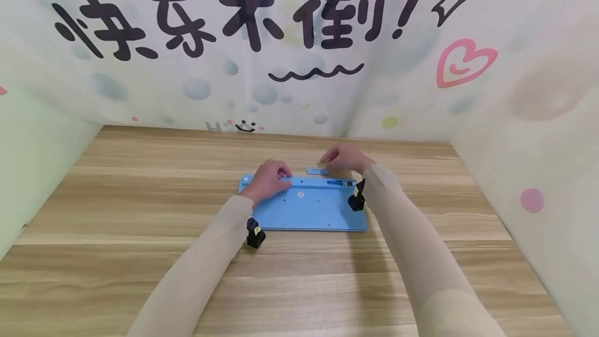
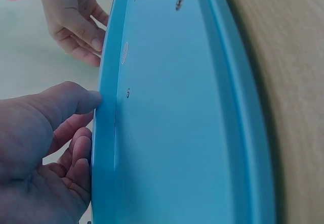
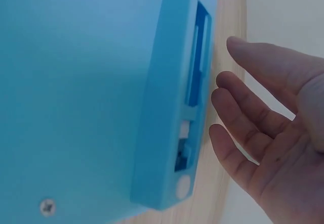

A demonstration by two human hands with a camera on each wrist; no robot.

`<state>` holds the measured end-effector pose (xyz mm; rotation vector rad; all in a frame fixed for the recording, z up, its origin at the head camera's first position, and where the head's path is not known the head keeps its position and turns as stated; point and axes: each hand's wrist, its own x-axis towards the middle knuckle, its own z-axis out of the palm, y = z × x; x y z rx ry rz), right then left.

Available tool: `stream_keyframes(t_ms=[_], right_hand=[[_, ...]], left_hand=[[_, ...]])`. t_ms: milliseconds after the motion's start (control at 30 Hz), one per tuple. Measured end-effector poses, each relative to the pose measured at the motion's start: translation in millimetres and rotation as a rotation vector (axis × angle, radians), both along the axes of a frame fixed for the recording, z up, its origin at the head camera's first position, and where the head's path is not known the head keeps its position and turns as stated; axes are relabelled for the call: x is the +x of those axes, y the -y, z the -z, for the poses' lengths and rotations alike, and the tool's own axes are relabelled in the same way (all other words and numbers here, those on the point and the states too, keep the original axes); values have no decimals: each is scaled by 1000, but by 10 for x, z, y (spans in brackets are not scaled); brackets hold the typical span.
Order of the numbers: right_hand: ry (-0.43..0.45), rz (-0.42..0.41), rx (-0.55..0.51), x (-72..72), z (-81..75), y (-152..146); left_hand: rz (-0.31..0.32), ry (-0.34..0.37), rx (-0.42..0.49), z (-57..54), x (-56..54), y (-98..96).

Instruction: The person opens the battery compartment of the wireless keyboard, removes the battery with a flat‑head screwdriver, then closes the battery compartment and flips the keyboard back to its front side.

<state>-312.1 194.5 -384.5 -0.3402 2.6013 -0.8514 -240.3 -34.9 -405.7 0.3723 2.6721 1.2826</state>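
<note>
A blue keyboard (image 1: 309, 215) lies face down on the table, its screwed underside up and its raised ridge at the far side. In that ridge, the battery compartment (image 3: 198, 62) is uncovered at the right end. My left hand (image 1: 268, 180) holds the far edge left of the middle; in the left wrist view its thumb (image 2: 83, 100) presses on the ridge while the other fingers curl behind it. A small blue battery cover (image 1: 316, 171) lies behind the keyboard. Over its right end hovers my right hand (image 1: 347, 158), fingers loosely bent and nothing between them in the right wrist view.
The wooden table (image 1: 299, 285) stretches out around the keyboard on all sides. A white printed cloth (image 1: 281, 103) hangs at the back and right of the table. Black wrist camera mounts (image 1: 255, 237) sit at both sleeves.
</note>
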Motion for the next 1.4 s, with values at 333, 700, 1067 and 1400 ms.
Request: stream_keyframes(t_ms=[333, 700, 1067, 1400], right_hand=[[19, -43, -38, -65, 62, 73], [-15, -8, -55, -30, 115, 137], [-27, -37, -9, -51, 152, 154], [-26, -46, -4, -26, 151, 168]], left_hand=[[0, 9, 7, -9, -16, -3], [-7, 20, 11, -38, 1, -9], [-18, 24, 18, -27, 19, 0], [-15, 20, 19, -29, 28, -2]])
